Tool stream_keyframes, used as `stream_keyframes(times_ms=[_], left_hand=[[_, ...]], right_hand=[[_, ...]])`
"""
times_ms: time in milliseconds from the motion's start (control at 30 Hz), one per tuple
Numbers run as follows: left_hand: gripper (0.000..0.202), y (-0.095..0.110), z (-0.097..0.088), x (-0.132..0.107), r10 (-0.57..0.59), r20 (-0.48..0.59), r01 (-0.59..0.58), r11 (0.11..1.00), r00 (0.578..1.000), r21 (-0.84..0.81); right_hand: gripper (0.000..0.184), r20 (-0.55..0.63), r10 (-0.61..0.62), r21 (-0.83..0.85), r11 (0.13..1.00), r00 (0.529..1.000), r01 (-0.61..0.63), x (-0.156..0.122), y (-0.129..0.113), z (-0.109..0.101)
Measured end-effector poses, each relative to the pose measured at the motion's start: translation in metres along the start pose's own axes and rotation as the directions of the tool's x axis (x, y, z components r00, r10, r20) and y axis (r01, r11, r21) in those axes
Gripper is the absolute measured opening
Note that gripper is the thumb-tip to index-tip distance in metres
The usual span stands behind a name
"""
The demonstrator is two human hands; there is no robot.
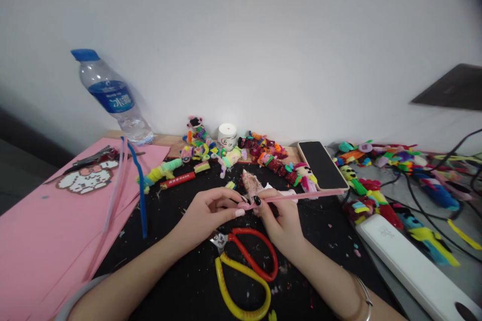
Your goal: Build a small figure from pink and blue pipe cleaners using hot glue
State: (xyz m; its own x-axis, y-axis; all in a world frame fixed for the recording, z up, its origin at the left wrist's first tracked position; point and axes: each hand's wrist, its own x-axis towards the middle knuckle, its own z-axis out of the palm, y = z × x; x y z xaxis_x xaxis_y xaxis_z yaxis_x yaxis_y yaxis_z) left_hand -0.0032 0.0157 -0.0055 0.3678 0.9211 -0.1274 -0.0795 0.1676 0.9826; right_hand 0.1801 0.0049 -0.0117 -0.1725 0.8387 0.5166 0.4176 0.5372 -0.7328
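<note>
My left hand [209, 213] and my right hand [280, 220] meet over a black mat [176, 271]. Both pinch a pink pipe cleaner [301, 196] that runs out to the right toward a phone [322, 164]. The left fingers curl round its near end; the right thumb and forefinger grip it close by. A small pink fuzzy figure [250, 181] stands just behind the fingertips. Below the hands lie scissors [246, 271] with one red and one yellow handle.
A water bottle [113, 98] stands at the back left by pink paper sheets [41, 230] with blue and pink pipe cleaners [140, 185]. Several pipe-cleaner figures [263, 153], a white jar [227, 135], a white power strip [414, 266] and cables [444, 160] crowd the back and right.
</note>
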Motion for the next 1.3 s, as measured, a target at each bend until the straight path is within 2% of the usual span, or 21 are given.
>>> stream_keyframes(times_ms=[333, 467, 633, 833, 967, 1300], left_hand=[[0.004, 0.0038, -0.0010, -0.0003, 0.075, -0.022, -0.074, 0.997, 0.997, 0.021], [0.016, -0.0011, -0.0020, 0.0012, 0.040, -0.078, -0.045, 0.997, 0.996, -0.061], [0.037, -0.0036, -0.0040, 0.0022, -0.081, -0.050, 0.073, 0.987, 0.995, -0.144], [0.021, -0.0003, -0.0043, 0.0023, -0.066, 0.003, 0.066, 0.990, 0.998, -0.124], [0.018, -0.0002, -0.0039, 0.0024, -0.054, 0.009, 0.054, 0.994, 0.999, -0.098], [0.019, -0.0003, -0.0026, 0.0022, -0.042, -0.058, 0.038, 0.997, 0.997, -0.069]], right_hand=[[0.013, -0.021, 0.016, 0.019, 1.000, 1.000, -0.016, -0.0012, -0.0010, 0.0011], [0.014, -0.006, 0.001, 0.059, 0.998, 1.000, 0.000, -0.0026, -0.0031, 0.0009], [0.016, 0.029, -0.005, 0.095, 0.995, 1.000, 0.002, -0.0026, -0.0051, -0.0007], [0.016, 0.061, 0.005, 0.116, 0.993, 0.998, -0.012, -0.0005, -0.0064, -0.0013], [0.013, 0.038, 0.027, 0.098, 0.995, 0.999, -0.031, -0.0001, -0.0061, -0.0007], [0.010, -0.025, 0.054, 0.064, 0.997, 0.998, -0.052, -0.0010, -0.0030, -0.0006]])
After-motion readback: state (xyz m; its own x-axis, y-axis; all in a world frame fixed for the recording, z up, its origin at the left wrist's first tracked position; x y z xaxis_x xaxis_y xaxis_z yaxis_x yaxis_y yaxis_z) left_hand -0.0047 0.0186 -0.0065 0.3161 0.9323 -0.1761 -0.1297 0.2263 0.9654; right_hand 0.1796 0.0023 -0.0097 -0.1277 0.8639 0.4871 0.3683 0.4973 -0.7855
